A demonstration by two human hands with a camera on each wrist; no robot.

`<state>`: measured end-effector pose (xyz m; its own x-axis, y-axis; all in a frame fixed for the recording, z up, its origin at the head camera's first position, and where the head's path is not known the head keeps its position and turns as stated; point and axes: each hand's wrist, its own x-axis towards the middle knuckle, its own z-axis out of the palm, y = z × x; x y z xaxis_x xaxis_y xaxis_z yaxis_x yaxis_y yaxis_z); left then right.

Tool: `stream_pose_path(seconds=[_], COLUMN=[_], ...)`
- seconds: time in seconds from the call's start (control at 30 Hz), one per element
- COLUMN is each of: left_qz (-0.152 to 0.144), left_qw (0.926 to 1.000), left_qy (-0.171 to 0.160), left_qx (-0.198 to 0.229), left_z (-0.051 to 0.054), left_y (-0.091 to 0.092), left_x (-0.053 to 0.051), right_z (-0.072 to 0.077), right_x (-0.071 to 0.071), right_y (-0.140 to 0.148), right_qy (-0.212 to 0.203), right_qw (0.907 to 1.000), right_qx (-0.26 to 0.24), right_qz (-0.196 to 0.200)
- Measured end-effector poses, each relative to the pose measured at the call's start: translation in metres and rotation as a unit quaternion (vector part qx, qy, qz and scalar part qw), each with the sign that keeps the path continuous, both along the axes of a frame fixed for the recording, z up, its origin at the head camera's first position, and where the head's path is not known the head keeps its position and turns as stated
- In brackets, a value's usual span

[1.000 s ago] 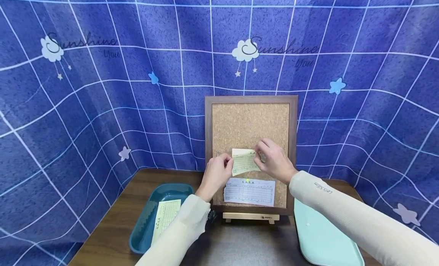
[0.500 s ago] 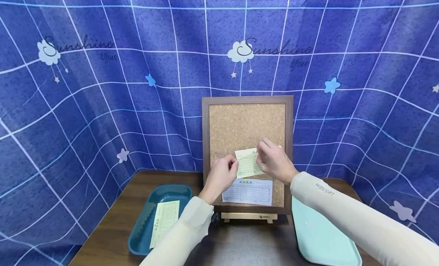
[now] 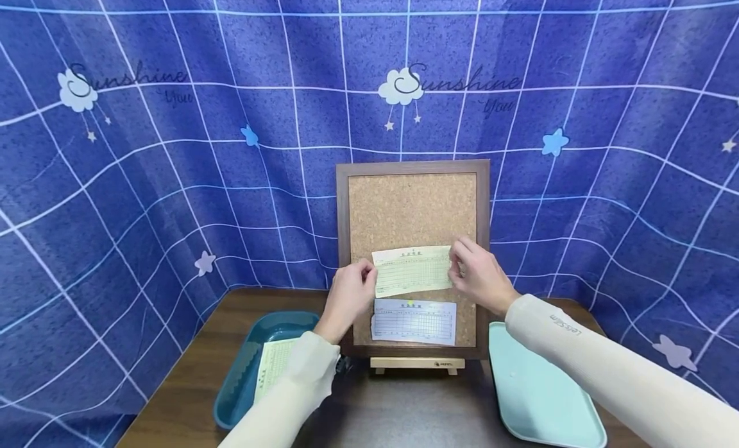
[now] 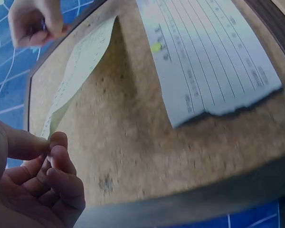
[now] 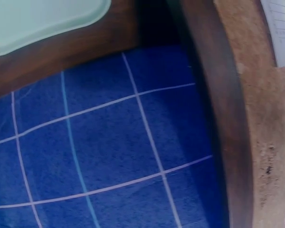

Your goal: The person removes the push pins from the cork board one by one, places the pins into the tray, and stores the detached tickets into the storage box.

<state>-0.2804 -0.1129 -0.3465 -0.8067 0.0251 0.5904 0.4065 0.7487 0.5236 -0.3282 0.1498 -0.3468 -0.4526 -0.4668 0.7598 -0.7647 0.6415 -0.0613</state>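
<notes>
A pale yellow printed form (image 3: 412, 270) is stretched between my two hands in front of the corkboard (image 3: 412, 207). My left hand (image 3: 350, 295) pinches its left edge between thumb and forefinger. At its right edge, the fingers of my right hand (image 3: 480, 273) are curled and pinch the paper. The left wrist view shows the yellow form (image 4: 83, 66) slightly bowed and standing off the cork. Just below hangs a bluish-white form (image 3: 413, 322) with a yellow-green dot at its top middle and a torn left edge. In the right wrist view, the right hand is almost wholly out of frame.
The framed board stands on a small wooden easel (image 3: 417, 363) on a dark brown table (image 3: 398, 413). To the left is a teal tray (image 3: 231, 377) with another yellow form (image 3: 270, 364) in it. A mint tray (image 3: 543, 387) lies to the right. Blue curtain surrounds the back.
My right hand has moved right along the yellow form, uncovering its right half. My left hand has shifted left, and the form now spreads wide and nearly level.
</notes>
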Motion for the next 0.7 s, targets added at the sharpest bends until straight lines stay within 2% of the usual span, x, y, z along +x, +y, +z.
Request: stream_pose_path(seconds=[0.1,0.3,0.7], left_qz=[0.003,0.025,0.051], left_qw=[0.9999,0.9996,0.9986], left_qy=[0.006,0.012,0.014], left_qx=[0.008,0.007,0.001], left_z=[0.0,0.0,0.0], left_y=[-0.012,-0.04,-0.091], left_x=[0.001,0.003,0.02], right_z=[-0.003,-0.015,-0.034], right_x=[0.001,0.007,0.014], right_y=[0.009,0.024,0.054], right_qy=[0.003,-0.005,0.019], right_qw=[0.9999,1.0,0.9996], right_qx=[0.0,-0.005,-0.02], right_qz=[-0.01,0.002,0.006])
